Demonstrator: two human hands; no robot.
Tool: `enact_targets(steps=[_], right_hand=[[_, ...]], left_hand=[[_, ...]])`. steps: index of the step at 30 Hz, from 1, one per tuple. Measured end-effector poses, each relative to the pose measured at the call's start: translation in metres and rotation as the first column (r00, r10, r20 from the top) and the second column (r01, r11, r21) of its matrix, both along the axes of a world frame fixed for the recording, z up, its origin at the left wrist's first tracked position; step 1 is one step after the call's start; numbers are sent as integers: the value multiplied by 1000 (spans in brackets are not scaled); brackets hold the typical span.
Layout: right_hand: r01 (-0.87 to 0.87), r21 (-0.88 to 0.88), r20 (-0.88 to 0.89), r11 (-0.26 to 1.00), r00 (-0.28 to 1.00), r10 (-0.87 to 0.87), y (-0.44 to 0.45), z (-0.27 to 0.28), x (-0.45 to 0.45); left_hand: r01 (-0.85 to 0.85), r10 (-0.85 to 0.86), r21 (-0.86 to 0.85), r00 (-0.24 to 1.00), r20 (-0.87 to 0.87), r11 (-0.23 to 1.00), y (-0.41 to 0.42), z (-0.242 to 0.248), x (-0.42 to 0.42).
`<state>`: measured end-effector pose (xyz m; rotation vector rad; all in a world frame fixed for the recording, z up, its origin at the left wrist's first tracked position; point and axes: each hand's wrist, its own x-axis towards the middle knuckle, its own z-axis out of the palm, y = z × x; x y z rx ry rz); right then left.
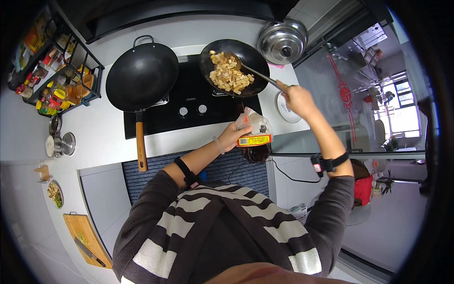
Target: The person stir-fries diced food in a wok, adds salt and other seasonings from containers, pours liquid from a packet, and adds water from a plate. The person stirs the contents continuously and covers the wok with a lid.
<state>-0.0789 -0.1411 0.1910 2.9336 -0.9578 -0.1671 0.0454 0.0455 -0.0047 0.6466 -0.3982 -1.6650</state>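
My right hand [297,99] grips the handle of a metal ladle [260,75], whose head lies in the food in a dark wok [258,60] on the right burner. Light brown, chopped pieces of food [230,76] cover the wok's left and lower part. My left hand [232,136] holds a clear plastic bag [253,122] with a red and yellow label and some dark contents, in front of the cooktop's edge. A second wok [143,78] with a wooden handle stands bare on the left burner. What the ladle's head holds is partly hidden.
A steel lid [283,41] leans behind the right wok, and a white plate [288,108] lies beside it. At left are a rack of seasonings [58,76], steel containers [68,143], a plate of cut food [55,194] and a cutting board [83,225] bearing a knife [87,251].
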Motion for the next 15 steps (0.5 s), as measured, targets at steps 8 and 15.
enact_targets(steps=[8, 15], right_hand=[[-65, 210, 55, 976, 997, 54, -104, 37, -62], [410, 860, -116, 303, 736, -667, -56, -22, -45]], left_hand=[[19, -20, -19, 999, -36, 1000, -3, -6, -9], [2, -2, -22, 1000, -23, 1000, -1, 3, 0]])
